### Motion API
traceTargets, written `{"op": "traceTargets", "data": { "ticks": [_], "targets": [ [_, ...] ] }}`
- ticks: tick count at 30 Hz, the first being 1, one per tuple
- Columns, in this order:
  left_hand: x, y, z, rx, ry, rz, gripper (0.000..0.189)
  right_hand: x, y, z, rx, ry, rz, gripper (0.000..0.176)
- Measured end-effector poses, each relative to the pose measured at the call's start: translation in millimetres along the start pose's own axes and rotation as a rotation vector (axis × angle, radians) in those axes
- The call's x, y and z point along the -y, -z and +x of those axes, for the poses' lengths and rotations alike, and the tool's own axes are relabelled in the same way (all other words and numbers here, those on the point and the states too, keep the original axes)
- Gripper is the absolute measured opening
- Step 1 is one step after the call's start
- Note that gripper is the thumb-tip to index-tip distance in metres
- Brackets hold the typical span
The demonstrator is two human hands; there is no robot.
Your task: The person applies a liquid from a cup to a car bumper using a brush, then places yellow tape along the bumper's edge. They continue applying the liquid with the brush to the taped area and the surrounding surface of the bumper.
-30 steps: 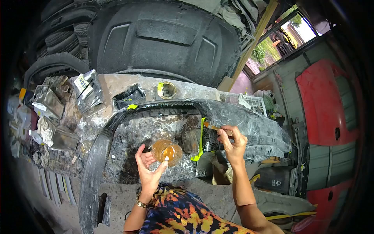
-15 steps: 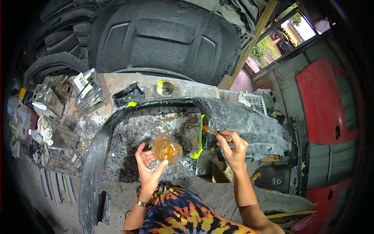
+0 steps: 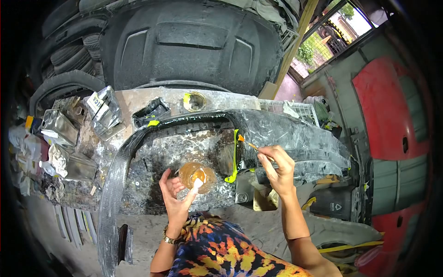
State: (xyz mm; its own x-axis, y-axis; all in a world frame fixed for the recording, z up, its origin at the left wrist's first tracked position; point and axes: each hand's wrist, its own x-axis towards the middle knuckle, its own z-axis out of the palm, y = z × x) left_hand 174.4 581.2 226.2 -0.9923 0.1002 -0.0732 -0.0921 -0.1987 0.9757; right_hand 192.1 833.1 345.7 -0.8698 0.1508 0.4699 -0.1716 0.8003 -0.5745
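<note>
My left hand [image 3: 176, 199] is wrapped around a clear cup [image 3: 187, 173] with amber liquid in it, thumb on the near side. The cup is held above the stained bench, inside the arch of a long dark panel [image 3: 295, 138] with a woven-looking surface. Pinched in my right hand [image 3: 279, 170] is a slim brush [image 3: 249, 144]. Its orange tip points up and left, right at the panel's inner edge. A strip of yellow-green tape [image 3: 236, 159] runs down that edge, just left of the brush. Another scrap of tape [image 3: 153, 123] sticks to the top of the arch.
Behind the panel stand an open tin [image 3: 194, 101] and a black tray [image 3: 151, 111]. Metal cans [image 3: 60, 127] and a crumpled cloth [image 3: 57, 164] crowd the left side. A large dark hood [image 3: 191, 51] leans at the back. Red car doors [image 3: 392, 111] stand at the right.
The brush tip has moved farther up the panel's inner edge, away from me, and more of the handle shows. My left hand keeps the cup in nearly the same spot. The view has shifted slightly.
</note>
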Motion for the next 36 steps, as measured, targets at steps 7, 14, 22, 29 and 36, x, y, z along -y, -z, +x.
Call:
{"op": "traceTargets", "data": {
  "ticks": [7, 14, 22, 29, 36],
  "targets": [
    [2.7, 4.0, -6.3, -0.049, 0.052, 0.038, 0.087, -5.0, 3.0, -11.6, 0.071, 0.126, -0.086, 0.017],
    [3.9, 2.0, -7.4, -0.052, 0.058, 0.047, 0.087, 11.7, 19.4, -40.7, 0.113, 0.063, -0.005, 0.016],
    [8.6, -1.0, -5.0, -0.021, 0.026, 0.029, 0.086, -4.0, 8.8, -10.4, -0.016, -0.056, 0.028, 0.015],
    [10.9, 4.6, -4.9, -0.029, 0.020, 0.001, 0.083, -25.6, -7.1, 7.9, -0.067, -0.072, 0.041, 0.014],
    [18.2, 10.5, -1.4, -0.020, -0.015, 0.000, 0.081, -22.2, -12.6, 10.2, 0.027, 0.058, -0.111, 0.014]
  ]
}}
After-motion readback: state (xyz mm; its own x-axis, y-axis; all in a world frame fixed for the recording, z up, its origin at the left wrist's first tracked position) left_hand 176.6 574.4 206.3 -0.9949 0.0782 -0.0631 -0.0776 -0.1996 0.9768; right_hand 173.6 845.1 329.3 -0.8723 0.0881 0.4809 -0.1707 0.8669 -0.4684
